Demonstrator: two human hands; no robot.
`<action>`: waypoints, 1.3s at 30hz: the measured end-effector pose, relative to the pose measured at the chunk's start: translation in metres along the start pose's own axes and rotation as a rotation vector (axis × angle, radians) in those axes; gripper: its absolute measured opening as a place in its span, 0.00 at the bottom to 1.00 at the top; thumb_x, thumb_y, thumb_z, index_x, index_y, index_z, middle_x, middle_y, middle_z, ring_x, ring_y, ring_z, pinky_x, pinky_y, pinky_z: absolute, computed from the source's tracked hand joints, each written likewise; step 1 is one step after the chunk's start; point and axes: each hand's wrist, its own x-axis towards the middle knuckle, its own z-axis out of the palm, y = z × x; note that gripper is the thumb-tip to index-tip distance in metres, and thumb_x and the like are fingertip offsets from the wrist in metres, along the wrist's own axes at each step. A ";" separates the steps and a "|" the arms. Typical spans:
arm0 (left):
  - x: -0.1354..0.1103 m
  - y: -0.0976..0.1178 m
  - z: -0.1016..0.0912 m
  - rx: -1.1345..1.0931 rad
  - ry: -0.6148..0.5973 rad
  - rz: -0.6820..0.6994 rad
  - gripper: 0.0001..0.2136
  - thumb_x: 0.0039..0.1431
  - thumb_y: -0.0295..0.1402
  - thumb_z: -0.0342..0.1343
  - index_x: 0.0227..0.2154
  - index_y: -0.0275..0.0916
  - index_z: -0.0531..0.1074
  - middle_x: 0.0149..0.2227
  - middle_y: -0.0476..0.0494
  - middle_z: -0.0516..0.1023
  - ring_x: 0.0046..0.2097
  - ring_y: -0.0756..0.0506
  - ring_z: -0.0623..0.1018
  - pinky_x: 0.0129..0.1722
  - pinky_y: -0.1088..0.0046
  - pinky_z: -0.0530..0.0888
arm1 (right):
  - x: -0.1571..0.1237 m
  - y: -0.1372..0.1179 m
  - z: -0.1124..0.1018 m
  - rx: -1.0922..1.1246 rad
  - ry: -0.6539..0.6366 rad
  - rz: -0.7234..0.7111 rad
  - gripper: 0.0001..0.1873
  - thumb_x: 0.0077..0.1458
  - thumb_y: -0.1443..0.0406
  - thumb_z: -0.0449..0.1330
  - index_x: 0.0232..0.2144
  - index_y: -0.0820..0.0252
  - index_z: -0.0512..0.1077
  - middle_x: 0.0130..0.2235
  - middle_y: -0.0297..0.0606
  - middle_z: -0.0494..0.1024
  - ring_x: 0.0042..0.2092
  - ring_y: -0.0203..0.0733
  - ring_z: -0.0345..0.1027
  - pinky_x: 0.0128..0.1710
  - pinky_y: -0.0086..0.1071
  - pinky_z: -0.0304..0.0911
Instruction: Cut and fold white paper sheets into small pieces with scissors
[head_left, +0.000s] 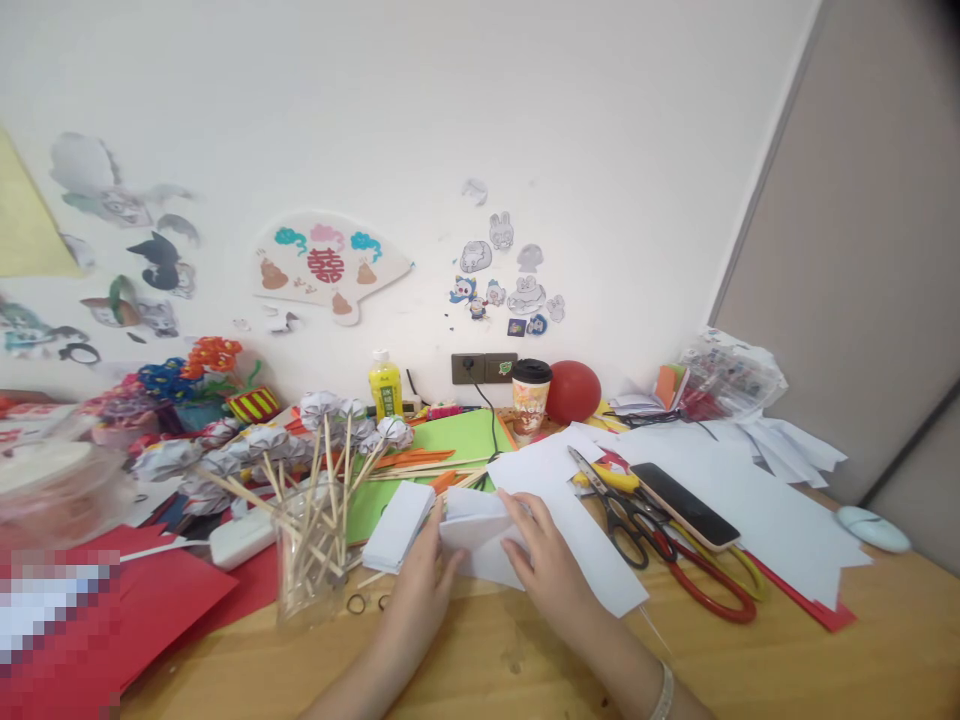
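A folded sheet of white paper [480, 535] is held between both hands above the front of the wooden table [480, 665]. My left hand [426, 565] grips its left edge, thumb on the near side. On the right edge, my right hand [544, 555] closes with its fingers bent over the top. Just left of the left hand lies a stack of folded white paper [397, 525]. Loose white sheets [592, 545] spread out under and beyond the right hand. Two small dark rings [356, 603] lie near the left wrist.
To the left stands a clear plastic cup [304, 570] of wooden sticks, near red paper [180, 590]. Scissors [622, 520], a phone [684, 502] and red-handled scissors [712, 595] lie right. Behind are a yellow bottle [386, 385], a lidded paper cup [531, 400] and a red balloon [574, 392].
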 end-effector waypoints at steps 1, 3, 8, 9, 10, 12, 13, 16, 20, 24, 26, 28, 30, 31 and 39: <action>-0.001 -0.001 0.001 0.020 0.001 0.023 0.27 0.53 0.31 0.46 0.57 0.36 0.48 0.60 0.35 0.52 0.59 0.41 0.56 0.56 0.59 0.53 | 0.000 0.000 0.001 0.009 0.011 0.016 0.28 0.52 0.74 0.47 0.55 0.51 0.53 0.48 0.42 0.62 0.49 0.44 0.60 0.47 0.38 0.61; -0.003 -0.003 0.003 0.086 -0.001 0.087 0.27 0.53 0.29 0.47 0.57 0.38 0.47 0.61 0.36 0.50 0.61 0.42 0.52 0.57 0.60 0.50 | 0.000 0.002 0.004 0.014 0.036 0.031 0.28 0.51 0.74 0.47 0.54 0.50 0.54 0.49 0.41 0.61 0.50 0.44 0.59 0.48 0.38 0.61; -0.004 -0.002 0.005 0.264 0.057 0.235 0.17 0.52 0.27 0.46 0.47 0.39 0.63 0.53 0.35 0.63 0.55 0.40 0.62 0.53 0.56 0.59 | 0.001 0.005 0.009 0.010 0.089 0.089 0.22 0.50 0.73 0.49 0.47 0.52 0.61 0.50 0.41 0.58 0.52 0.45 0.56 0.49 0.40 0.58; -0.004 0.000 0.004 0.267 0.060 0.245 0.14 0.52 0.27 0.46 0.42 0.39 0.66 0.50 0.35 0.67 0.53 0.39 0.65 0.51 0.57 0.62 | 0.002 0.005 0.009 0.010 0.099 0.102 0.20 0.50 0.73 0.49 0.46 0.53 0.62 0.50 0.41 0.58 0.53 0.45 0.55 0.49 0.41 0.57; -0.004 0.002 0.003 0.264 0.057 0.253 0.11 0.52 0.27 0.46 0.38 0.39 0.68 0.46 0.36 0.69 0.50 0.40 0.68 0.49 0.59 0.64 | 0.002 0.004 0.008 0.007 0.109 0.110 0.19 0.50 0.73 0.49 0.44 0.53 0.63 0.50 0.41 0.57 0.53 0.46 0.53 0.50 0.42 0.56; -0.005 0.006 -0.001 0.254 0.043 0.258 0.09 0.54 0.27 0.45 0.34 0.41 0.69 0.39 0.39 0.74 0.44 0.41 0.72 0.43 0.64 0.69 | 0.005 0.001 0.003 -0.007 0.127 0.098 0.16 0.49 0.73 0.51 0.40 0.54 0.67 0.53 0.42 0.54 0.55 0.48 0.48 0.52 0.45 0.51; -0.006 0.009 -0.003 0.252 0.040 0.258 0.09 0.55 0.28 0.44 0.34 0.41 0.69 0.36 0.41 0.75 0.40 0.42 0.74 0.40 0.66 0.70 | 0.006 -0.002 -0.001 0.012 0.127 0.084 0.14 0.48 0.73 0.52 0.38 0.55 0.68 0.54 0.42 0.53 0.56 0.50 0.45 0.53 0.46 0.47; -0.010 0.014 -0.010 0.263 0.046 0.287 0.10 0.56 0.29 0.44 0.34 0.43 0.70 0.34 0.43 0.76 0.37 0.43 0.74 0.37 0.67 0.70 | 0.008 -0.009 -0.011 0.195 0.032 0.067 0.11 0.47 0.71 0.55 0.35 0.55 0.71 0.50 0.42 0.63 0.52 0.51 0.52 0.52 0.46 0.46; -0.007 0.018 -0.018 0.231 0.128 0.250 0.09 0.53 0.32 0.49 0.35 0.42 0.71 0.39 0.41 0.75 0.43 0.41 0.72 0.45 0.63 0.66 | 0.005 -0.011 -0.008 0.413 -0.084 0.159 0.06 0.50 0.65 0.55 0.31 0.58 0.72 0.29 0.36 0.75 0.34 0.44 0.66 0.37 0.38 0.60; 0.003 0.024 -0.017 -0.117 0.143 -0.132 0.25 0.48 0.40 0.54 0.48 0.36 0.60 0.49 0.35 0.69 0.49 0.37 0.70 0.45 0.60 0.68 | -0.001 -0.009 0.011 0.616 -0.078 0.283 0.14 0.56 0.60 0.49 0.40 0.64 0.66 0.34 0.41 0.75 0.36 0.45 0.69 0.32 0.35 0.64; 0.004 0.027 -0.014 -0.230 0.018 -0.205 0.24 0.49 0.42 0.53 0.47 0.33 0.61 0.46 0.33 0.73 0.45 0.37 0.73 0.40 0.60 0.71 | -0.003 -0.010 0.014 0.693 -0.116 0.292 0.16 0.54 0.61 0.51 0.43 0.64 0.64 0.35 0.41 0.75 0.38 0.45 0.69 0.33 0.35 0.65; 0.000 0.030 -0.009 -0.252 -0.082 -0.188 0.18 0.49 0.41 0.53 0.40 0.34 0.69 0.40 0.37 0.77 0.42 0.38 0.75 0.41 0.61 0.71 | -0.004 -0.012 0.012 0.722 -0.154 0.281 0.14 0.51 0.63 0.55 0.40 0.62 0.66 0.33 0.37 0.75 0.37 0.44 0.69 0.33 0.34 0.65; -0.005 0.029 -0.005 -0.235 -0.145 -0.076 0.12 0.49 0.38 0.54 0.35 0.38 0.73 0.41 0.41 0.77 0.45 0.39 0.73 0.48 0.63 0.67 | -0.004 -0.016 0.008 0.720 -0.172 0.251 0.09 0.48 0.65 0.58 0.35 0.60 0.69 0.32 0.34 0.75 0.36 0.42 0.68 0.34 0.33 0.64; -0.006 0.028 -0.004 -0.207 -0.152 0.007 0.11 0.51 0.36 0.53 0.36 0.40 0.74 0.43 0.42 0.76 0.48 0.40 0.71 0.51 0.63 0.64 | -0.004 -0.017 0.007 0.714 -0.175 0.231 0.07 0.48 0.66 0.58 0.33 0.60 0.70 0.33 0.34 0.75 0.37 0.42 0.68 0.38 0.34 0.63; 0.001 0.016 -0.017 0.005 -0.410 0.202 0.15 0.55 0.34 0.48 0.44 0.47 0.70 0.45 0.45 0.74 0.47 0.43 0.70 0.50 0.67 0.63 | -0.009 -0.014 0.010 0.741 -0.221 0.241 0.10 0.51 0.64 0.56 0.37 0.59 0.72 0.41 0.37 0.75 0.45 0.43 0.66 0.48 0.37 0.58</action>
